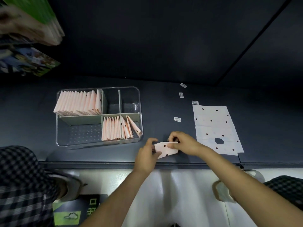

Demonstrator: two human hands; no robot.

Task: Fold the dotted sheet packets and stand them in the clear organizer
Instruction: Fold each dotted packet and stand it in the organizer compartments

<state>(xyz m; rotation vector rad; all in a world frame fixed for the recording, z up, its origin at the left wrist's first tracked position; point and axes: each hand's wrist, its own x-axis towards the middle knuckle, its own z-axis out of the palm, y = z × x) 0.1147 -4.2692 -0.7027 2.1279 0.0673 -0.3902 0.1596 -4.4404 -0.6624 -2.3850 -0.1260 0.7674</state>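
Both hands pinch pink dotted packet (165,149) over dark surface (164,104): left hand (146,158) one end, right hand (183,143) other; sticker labels (177,119) nearby, print unreadable

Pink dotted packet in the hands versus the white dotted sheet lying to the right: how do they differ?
The small pink dotted packet is folded; the large white dotted sheet is spread open. The packet is pinched by the left hand and right hand; the sheet lies flat on the dark counter, untouched. The sheet has a dark hole near its lower edge. Both carry dark dots.
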